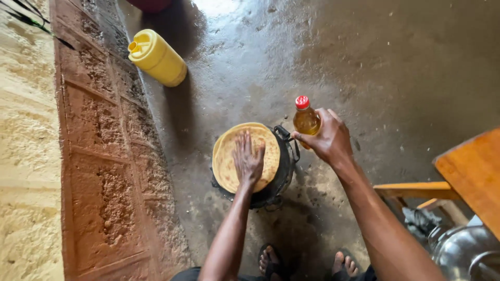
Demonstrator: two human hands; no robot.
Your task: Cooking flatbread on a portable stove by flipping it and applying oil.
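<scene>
Your sandalled feet sit below; left hand pressed flat and open on the flatbread, right hand wrapped round the red-capped oil bottle.

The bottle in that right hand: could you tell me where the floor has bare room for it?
Bare floor lies right of the bottle, beyond the wooden bench. Another patch sits between jerrycan and stove. Crowded near the feet and metal pots.

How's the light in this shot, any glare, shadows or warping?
Head view: daylight glares off the wet floor at top centre; the yellow jerrycan and the stove cast dark shadows; the brick wall bows from wide-angle distortion; both hands look sharp.
</scene>
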